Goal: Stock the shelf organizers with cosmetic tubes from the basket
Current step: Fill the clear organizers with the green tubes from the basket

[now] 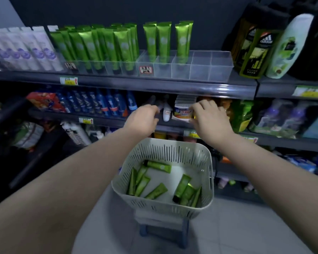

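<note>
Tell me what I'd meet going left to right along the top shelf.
White and purple tubes → packed green tubes → partly filled clear organizer → dark green pack → pale green bottle.

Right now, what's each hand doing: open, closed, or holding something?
Left hand: curled over the shelf edge; cannot tell if it holds anything.
Right hand: curled, a green glint beneath it; cannot tell.
</note>
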Motion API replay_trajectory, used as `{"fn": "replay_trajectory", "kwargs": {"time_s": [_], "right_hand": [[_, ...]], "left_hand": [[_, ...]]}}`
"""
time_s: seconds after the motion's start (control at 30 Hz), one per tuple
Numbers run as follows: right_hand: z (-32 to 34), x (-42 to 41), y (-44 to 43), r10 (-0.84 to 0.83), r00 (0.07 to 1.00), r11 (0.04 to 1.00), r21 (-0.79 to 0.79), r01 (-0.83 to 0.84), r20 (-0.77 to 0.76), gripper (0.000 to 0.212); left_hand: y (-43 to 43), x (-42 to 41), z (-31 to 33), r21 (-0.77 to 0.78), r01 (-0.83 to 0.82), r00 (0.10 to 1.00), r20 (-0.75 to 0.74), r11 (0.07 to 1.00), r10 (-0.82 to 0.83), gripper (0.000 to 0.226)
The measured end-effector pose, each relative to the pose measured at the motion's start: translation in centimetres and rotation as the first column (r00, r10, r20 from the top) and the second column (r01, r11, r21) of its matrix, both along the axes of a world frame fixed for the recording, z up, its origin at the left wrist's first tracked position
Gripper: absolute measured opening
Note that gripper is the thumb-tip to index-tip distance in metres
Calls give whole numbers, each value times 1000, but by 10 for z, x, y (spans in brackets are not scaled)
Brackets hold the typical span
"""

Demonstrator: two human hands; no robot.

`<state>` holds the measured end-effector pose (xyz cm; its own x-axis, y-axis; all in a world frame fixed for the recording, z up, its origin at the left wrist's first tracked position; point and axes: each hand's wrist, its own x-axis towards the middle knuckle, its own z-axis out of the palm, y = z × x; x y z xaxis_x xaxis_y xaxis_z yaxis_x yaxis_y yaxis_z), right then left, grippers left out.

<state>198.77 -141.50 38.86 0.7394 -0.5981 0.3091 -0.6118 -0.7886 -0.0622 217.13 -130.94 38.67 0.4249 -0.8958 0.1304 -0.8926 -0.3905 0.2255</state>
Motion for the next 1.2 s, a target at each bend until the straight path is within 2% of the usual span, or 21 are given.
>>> {"fn": "replay_trajectory", "kwargs": {"time_s": [0.1, 0.27, 0.4, 0.63, 0.73, 1.0, 1.07, 1.2], "right_hand": [[-30, -19, 10, 31, 994, 996, 88, -22, -105, 38], [-73, -26, 21, 66, 973, 972, 236, -11, -222, 36], [-109, -19, 23, 81, 943, 942, 334, 33, -323, 38], [-172, 18, 4, 13, 886, 865, 450, 222, -463, 46], [-205, 35, -1, 13, 847, 807, 506, 305, -532, 42], [-282, 42, -2, 43, 781, 729, 554, 402, -623, 39], [-297, 40, -4, 39, 783, 713, 566, 414, -621, 39], [-319, 37, -12, 8, 781, 710, 553, 436, -625, 32]], "left_hand": [[15, -9, -31, 162, -85, 994, -55, 983, 95, 25], [37, -20, -80, 277, -88, 986, -110, 957, 123, 23], [35, -9, -117, 441, -11, 973, -203, 897, 111, 16], [3, 16, -200, 599, 166, 938, -342, 784, 63, 14], [-6, 21, -244, 629, 202, 918, -388, 751, 78, 23], [-18, 16, -314, 752, 261, 923, -379, 605, 73, 14], [-19, 15, -323, 778, 266, 928, -366, 569, 67, 20], [-24, 14, -333, 827, 278, 937, -346, 489, 54, 50]]}}
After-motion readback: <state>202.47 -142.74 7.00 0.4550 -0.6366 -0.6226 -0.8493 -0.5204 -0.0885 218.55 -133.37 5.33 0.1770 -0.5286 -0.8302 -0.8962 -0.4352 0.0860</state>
